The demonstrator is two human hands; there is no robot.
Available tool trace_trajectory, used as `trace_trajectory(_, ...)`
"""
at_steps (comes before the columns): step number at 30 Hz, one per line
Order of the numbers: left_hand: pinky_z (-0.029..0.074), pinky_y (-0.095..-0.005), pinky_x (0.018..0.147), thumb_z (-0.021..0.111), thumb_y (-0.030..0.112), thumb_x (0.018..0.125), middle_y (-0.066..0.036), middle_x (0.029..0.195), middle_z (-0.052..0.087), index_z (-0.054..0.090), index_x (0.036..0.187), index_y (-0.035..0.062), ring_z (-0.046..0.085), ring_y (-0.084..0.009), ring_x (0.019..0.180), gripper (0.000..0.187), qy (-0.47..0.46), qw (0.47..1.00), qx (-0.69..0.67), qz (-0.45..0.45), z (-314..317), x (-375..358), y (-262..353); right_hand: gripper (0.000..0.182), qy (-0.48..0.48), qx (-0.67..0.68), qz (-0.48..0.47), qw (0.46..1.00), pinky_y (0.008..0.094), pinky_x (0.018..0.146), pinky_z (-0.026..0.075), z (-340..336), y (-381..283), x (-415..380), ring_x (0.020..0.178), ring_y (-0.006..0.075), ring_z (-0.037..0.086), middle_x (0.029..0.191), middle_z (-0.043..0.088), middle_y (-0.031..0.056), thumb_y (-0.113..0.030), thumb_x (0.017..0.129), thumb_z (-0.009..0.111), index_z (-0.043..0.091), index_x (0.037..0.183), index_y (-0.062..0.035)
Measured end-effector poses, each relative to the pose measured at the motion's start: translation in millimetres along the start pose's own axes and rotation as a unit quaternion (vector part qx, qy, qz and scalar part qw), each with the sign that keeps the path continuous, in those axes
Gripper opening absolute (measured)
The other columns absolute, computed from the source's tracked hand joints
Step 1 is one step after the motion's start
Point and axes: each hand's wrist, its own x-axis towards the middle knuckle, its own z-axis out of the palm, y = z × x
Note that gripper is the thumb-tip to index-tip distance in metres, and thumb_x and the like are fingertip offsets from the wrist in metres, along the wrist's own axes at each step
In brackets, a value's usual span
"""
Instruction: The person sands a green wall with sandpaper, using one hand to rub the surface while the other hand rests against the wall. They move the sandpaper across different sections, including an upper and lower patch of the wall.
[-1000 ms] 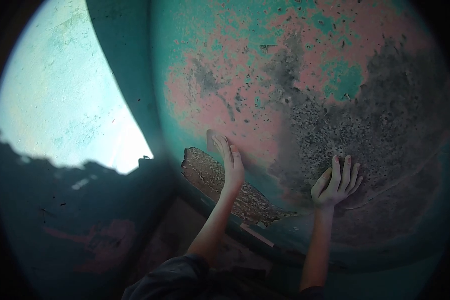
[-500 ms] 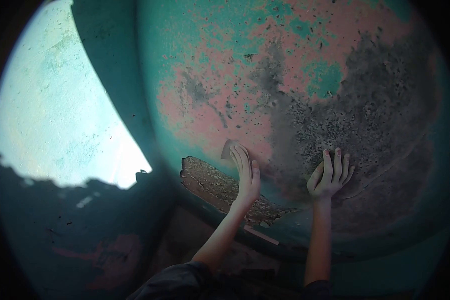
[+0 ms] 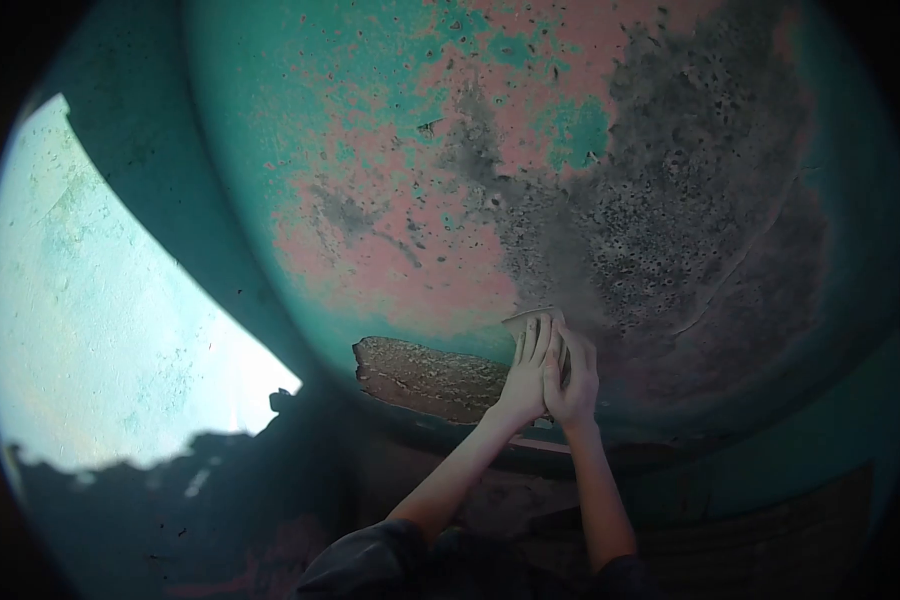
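A thin grey sheet of sandpaper [image 3: 522,319] lies against the curved, patchy painted surface [image 3: 410,265]. My left hand [image 3: 530,380] presses it there, its fingers extended over the sheet and hiding most of it. Close against it is my right hand [image 3: 576,378], with bent fingers at the sheet's right side; its exact grip is partly hidden. Around both hands the paint is worn into green, pink and dark grey areas. A rough brown patch [image 3: 425,378] with a ragged edge shows just left of my left wrist.
The curved surface ends in a rounded lower rim [image 3: 670,455]. On the left, a brightly lit pale wall [image 3: 130,320] shows beyond a dark green edge [image 3: 160,190]. Deep shadow covers the lower area around my sleeves [image 3: 365,560].
My right hand has moved left from flat on the dark grey area to beside my left hand. My left hand and the sandpaper have shifted right; the view has shifted too.
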Motion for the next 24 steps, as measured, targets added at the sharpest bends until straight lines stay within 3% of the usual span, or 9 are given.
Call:
trace_trajectory(1,0.013,-0.0601,0.120,0.055,0.022,0.094,-0.031,0.163,0.008,0.011,0.158,-0.0050,0.005,-0.0536,0.150,0.081,-0.050,0.998,0.025,0.001,-3.7,-1.6,-4.7,0.038,-0.032,0.080,0.097,0.992,0.0392,0.106,0.044,3.1,-1.0,-8.8,0.126,0.0319,0.057,0.133,0.061,0.0191,-0.009,0.095,0.057,0.059,0.132,0.0000)
trace_trajectory(6,0.011,-0.0608,0.120,0.057,0.024,0.091,-0.027,0.164,0.013,0.018,0.158,-0.0018,0.007,-0.0515,0.151,0.082,-0.130,0.990,-0.006,0.045,-39.8,-2.4,-11.5,0.035,0.001,0.170,0.149,0.974,0.0362,0.105,0.046,18.0,15.8,-31.9,0.124,0.0276,0.059,0.134,0.061,0.0192,-0.008,0.100,0.055,0.058,0.134,0.0017)
trace_trajectory(12,0.020,-0.0559,0.119,0.064,0.023,0.090,-0.029,0.161,0.020,0.029,0.156,0.0023,0.014,-0.0515,0.149,0.078,-0.087,0.991,0.034,0.095,-63.1,-24.5,-22.7,0.032,0.080,0.199,0.259,0.942,0.0336,0.103,0.046,26.9,10.4,-48.1,0.121,0.0202,0.059,0.130,0.063,0.0148,-0.008,0.104,0.051,0.057,0.134,0.0025)
trace_trajectory(14,0.026,-0.0529,0.116,0.066,0.021,0.092,-0.030,0.152,0.032,0.035,0.152,0.0032,0.027,-0.0499,0.142,0.070,0.034,0.997,-0.002,-0.065,-51.5,-38.7,-28.1,0.032,0.118,0.211,0.300,0.923,0.0328,0.102,0.046,36.8,7.3,-51.3,0.119,0.0187,0.060,0.129,0.063,0.0137,-0.008,0.104,0.050,0.056,0.134,0.0024)
trace_trajectory(16,0.039,-0.0463,0.108,0.064,0.020,0.098,-0.028,0.137,0.046,0.044,0.143,0.0013,0.047,-0.0362,0.127,0.053,0.030,0.997,-0.035,-0.054,-47.8,-35.6,-22.0,0.035,0.193,0.229,0.245,0.922,0.0302,0.097,0.047,52.7,3.1,-50.0,0.114,0.0157,0.060,0.128,0.062,0.0126,-0.013,0.105,0.053,0.054,0.137,0.0002)
trace_trajectory(18,0.050,-0.0371,0.093,0.063,0.020,0.100,-0.021,0.120,0.058,0.050,0.129,-0.0010,0.060,-0.0241,0.107,0.039,0.086,0.863,-0.437,-0.238,-42.0,-28.6,-11.8,0.037,0.208,0.227,0.243,0.920,0.0300,0.096,0.047,61.7,-1.0,-52.1,0.115,0.0159,0.059,0.131,0.060,0.0128,-0.013,0.104,0.054,0.052,0.139,-0.0004)
trace_trajectory(20,0.052,-0.0335,0.085,0.062,0.020,0.101,-0.016,0.112,0.061,0.052,0.122,-0.0027,0.061,-0.0198,0.099,0.032,0.067,0.876,-0.402,-0.258,-55.0,-17.8,-13.3,0.038,0.138,0.238,0.280,0.920,0.0305,0.096,0.047,65.1,-6.9,-57.9,0.117,0.0177,0.059,0.132,0.060,0.0147,-0.016,0.105,0.054,0.052,0.139,0.0002)
trace_trajectory(21,0.053,-0.0299,0.078,0.061,0.020,0.102,-0.011,0.104,0.064,0.054,0.114,-0.0044,0.063,-0.0154,0.090,0.028,0.058,0.886,-0.364,-0.283,-61.1,-13.5,-15.3,0.039,0.143,0.136,0.239,0.951,0.0415,0.105,0.043,67.2,-9.3,-62.0,0.125,0.0342,0.056,0.136,0.055,0.0239,-0.008,0.100,0.054,0.053,0.138,-0.0009)
trace_trajectory(24,0.053,-0.0355,0.067,0.061,0.019,0.100,-0.014,0.086,0.066,0.057,0.103,-0.0023,0.064,-0.0176,0.076,0.022,0.077,0.953,-0.198,-0.219,-61.2,-10.4,-26.7,0.046,0.138,-0.048,0.176,0.973,0.0515,0.111,0.036,64.6,-26.6,-84.4,0.133,0.0449,0.046,0.145,0.045,0.0279,-0.012,0.097,0.056,0.051,0.142,-0.0022)
